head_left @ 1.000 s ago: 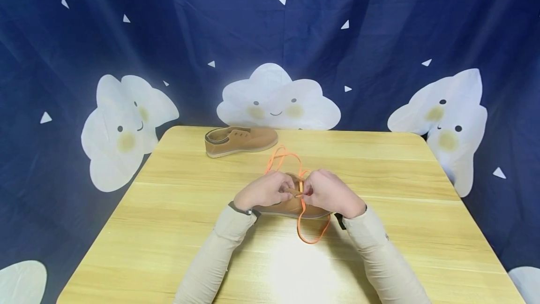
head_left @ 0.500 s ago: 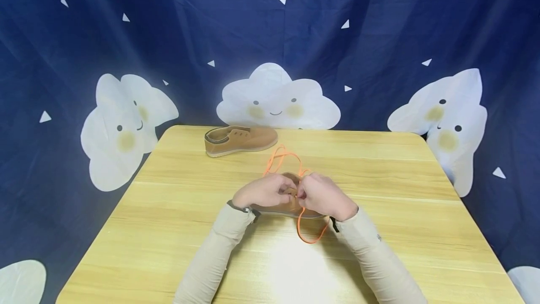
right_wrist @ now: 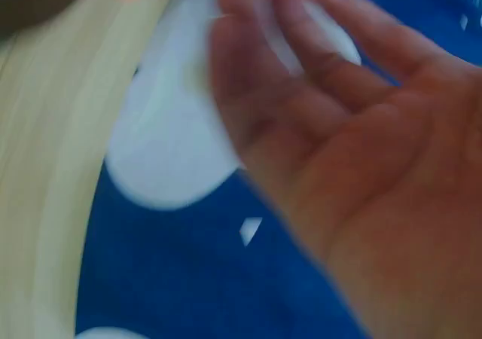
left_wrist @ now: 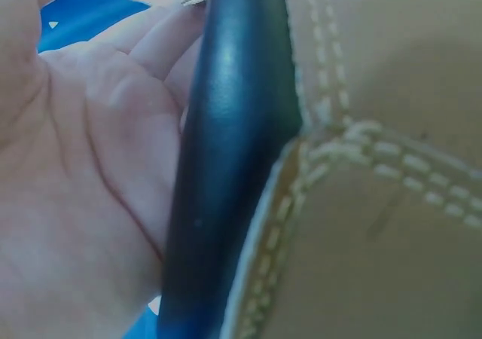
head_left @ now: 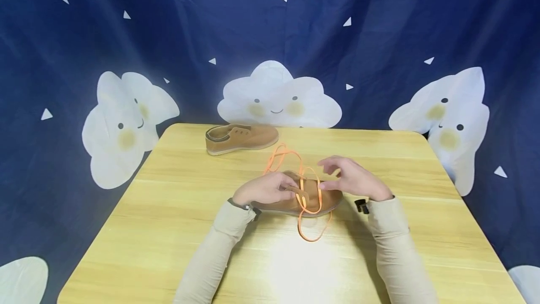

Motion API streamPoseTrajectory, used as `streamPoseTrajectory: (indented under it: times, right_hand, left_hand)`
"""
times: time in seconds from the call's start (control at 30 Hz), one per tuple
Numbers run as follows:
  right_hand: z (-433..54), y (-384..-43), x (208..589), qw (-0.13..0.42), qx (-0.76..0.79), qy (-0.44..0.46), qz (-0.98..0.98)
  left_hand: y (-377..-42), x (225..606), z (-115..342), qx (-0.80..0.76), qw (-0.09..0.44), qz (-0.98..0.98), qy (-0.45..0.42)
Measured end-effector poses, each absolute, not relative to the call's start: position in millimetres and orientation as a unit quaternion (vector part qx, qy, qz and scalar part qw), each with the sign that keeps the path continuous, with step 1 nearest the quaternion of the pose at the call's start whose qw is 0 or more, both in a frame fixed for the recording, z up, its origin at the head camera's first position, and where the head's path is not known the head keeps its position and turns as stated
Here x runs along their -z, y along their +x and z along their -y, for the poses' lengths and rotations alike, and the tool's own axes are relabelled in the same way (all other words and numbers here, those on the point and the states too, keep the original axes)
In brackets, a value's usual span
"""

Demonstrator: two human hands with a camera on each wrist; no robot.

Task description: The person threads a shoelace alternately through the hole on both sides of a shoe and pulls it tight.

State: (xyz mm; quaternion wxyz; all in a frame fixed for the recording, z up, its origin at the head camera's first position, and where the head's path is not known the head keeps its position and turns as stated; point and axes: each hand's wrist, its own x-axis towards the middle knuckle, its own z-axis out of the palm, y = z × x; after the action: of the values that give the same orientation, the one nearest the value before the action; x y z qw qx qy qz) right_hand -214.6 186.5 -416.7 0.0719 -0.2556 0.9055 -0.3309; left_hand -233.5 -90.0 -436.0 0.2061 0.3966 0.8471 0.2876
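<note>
A brown leather shoe lies on the table with its toe to the right. An orange shoelace runs over its front and hangs in loops on both sides. My left hand pinches the shoe's eyelet flap between thumb and fingers. In the left wrist view, the palm lies beside the dark collar and stitched tan leather. Above the toe, my right hand has its fingers spread and holds nothing, its thumb tip right at a lace loop.
A second brown shoe, without a lace, stands at the back left of the wooden table. A loose loop of the lace lies on the table in front of the shoe. Behind hangs a dark blue curtain with white clouds.
My right hand pinched at the eyelets, drew a loop of lace out over the toe, let go and moved right. My left hand stays at the flap.
</note>
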Motion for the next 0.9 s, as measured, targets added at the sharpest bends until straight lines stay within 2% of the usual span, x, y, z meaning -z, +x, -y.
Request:
streamPoseTrajectory:
  times: [0.1,0.2,0.27,0.53,0.7,0.9]
  right_hand:
    - [-206.3,-218.6,422.8,0.124,0.3,-0.209,-0.923]
    - [-212.6,-221.7,430.0,0.189,0.277,-0.194,-0.922]
    - [-211.2,-223.6,434.1,0.211,0.274,-0.202,-0.916]
    - [-204.1,-229.0,442.1,0.217,0.316,-0.273,-0.882]
    - [-203.2,-229.6,441.7,0.222,0.32,-0.275,-0.879]
    - [-202.7,-229.9,441.9,0.222,0.306,-0.267,-0.886]
  left_hand:
    - [-233.1,436.4,89.0,-0.292,0.209,-0.846,0.393]
    - [-232.8,436.9,88.7,-0.303,0.214,-0.844,0.387]
    - [-233.0,437.6,88.3,-0.31,0.216,-0.843,0.383]
    - [-234.9,438.3,85.7,-0.331,0.205,-0.843,0.371]
    - [-235.2,438.4,85.2,-0.345,0.187,-0.845,0.364]
    - [-236.4,439.9,85.5,-0.387,0.164,-0.854,0.307]
